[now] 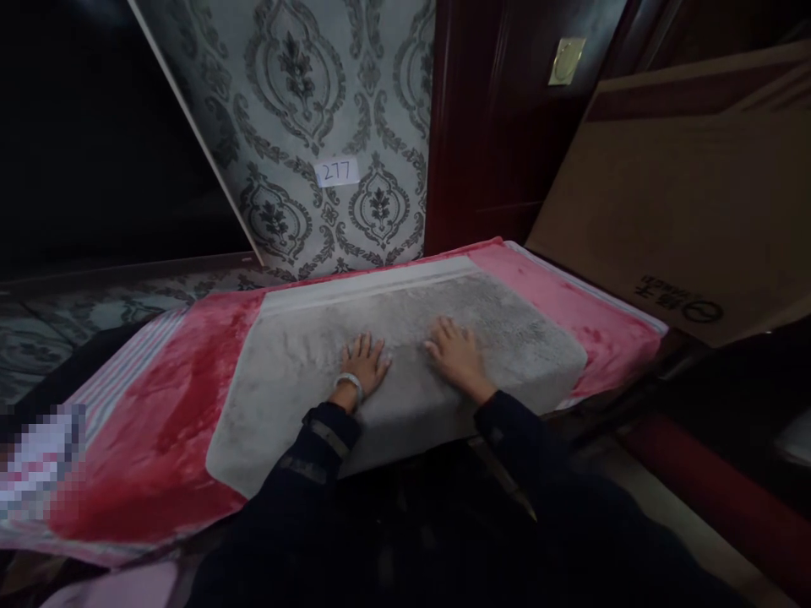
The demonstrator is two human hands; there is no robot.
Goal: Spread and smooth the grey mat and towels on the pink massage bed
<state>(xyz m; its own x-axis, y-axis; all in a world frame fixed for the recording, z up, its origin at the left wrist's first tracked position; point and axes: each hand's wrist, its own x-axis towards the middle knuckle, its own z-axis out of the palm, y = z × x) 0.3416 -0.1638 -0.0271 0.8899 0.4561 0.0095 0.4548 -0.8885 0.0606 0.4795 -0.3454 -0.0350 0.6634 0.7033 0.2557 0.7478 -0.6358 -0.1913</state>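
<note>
- The grey plush towel (402, 380) lies spread out beneath both hands, a pale band along its far edge and its near side bending downward.
- The left grip (366, 363) rests palm down left of the towel's middle, fingers wide apart, holding nothing; a bracelet (349, 385) circles that wrist.
- The right grip (456, 353) is over the towel just right of its middle, spread and holding nothing; blur hides how fully it touches.
- Beneath the towel, a red-and-pink cloth (152, 414) with a striped left end shows on both sides.
- Behind, patterned wallpaper (295, 67) bears a paper label (337, 171) reading 277.
- Outward to the left is a large black screen (107, 135); to the right, a dark red panel (491, 127) and a printed cardboard box (684, 194).
</note>
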